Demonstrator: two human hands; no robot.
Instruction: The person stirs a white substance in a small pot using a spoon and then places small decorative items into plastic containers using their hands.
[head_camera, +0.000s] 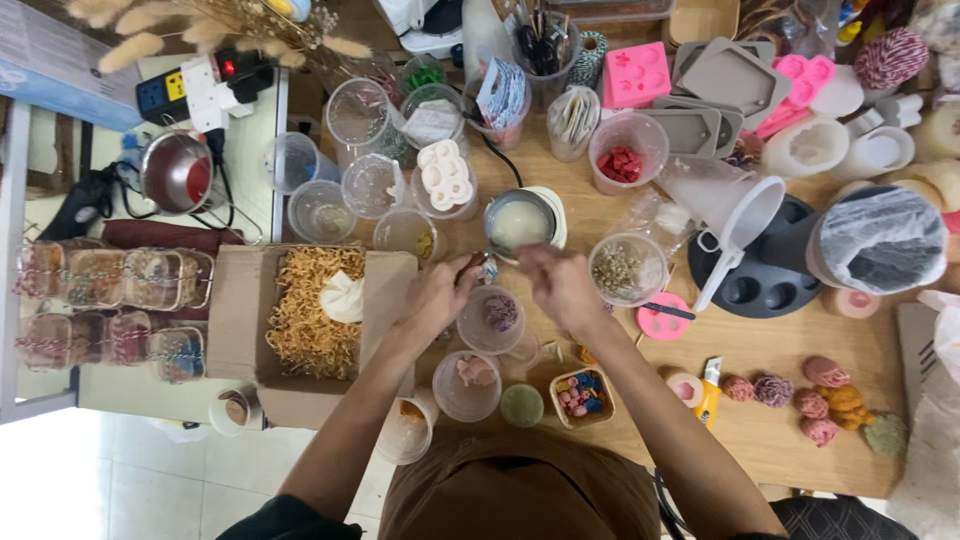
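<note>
My left hand (437, 293) and my right hand (560, 283) meet just in front of a small metal pot (520, 221) of pale, milky liquid on the wooden table (760, 430). The left hand pinches a small thin tool near the pot's front rim. My right hand's fingers are curled beside it, and I cannot tell whether they hold anything. Under the hands stands a clear plastic cup (493, 319) with a purple flower-shaped piece inside. A second clear cup (470, 384) with a pinkish piece sits nearer to me.
A cardboard box (250, 300) of shredded straw with a white flower piece lies at left. Clear cups, pink and grey moulds (637, 74), a funnel (735, 210), a dark round mould tray (760, 285), a yellow utility knife (708, 390) and small coloured flower pieces (820, 400) crowd the table.
</note>
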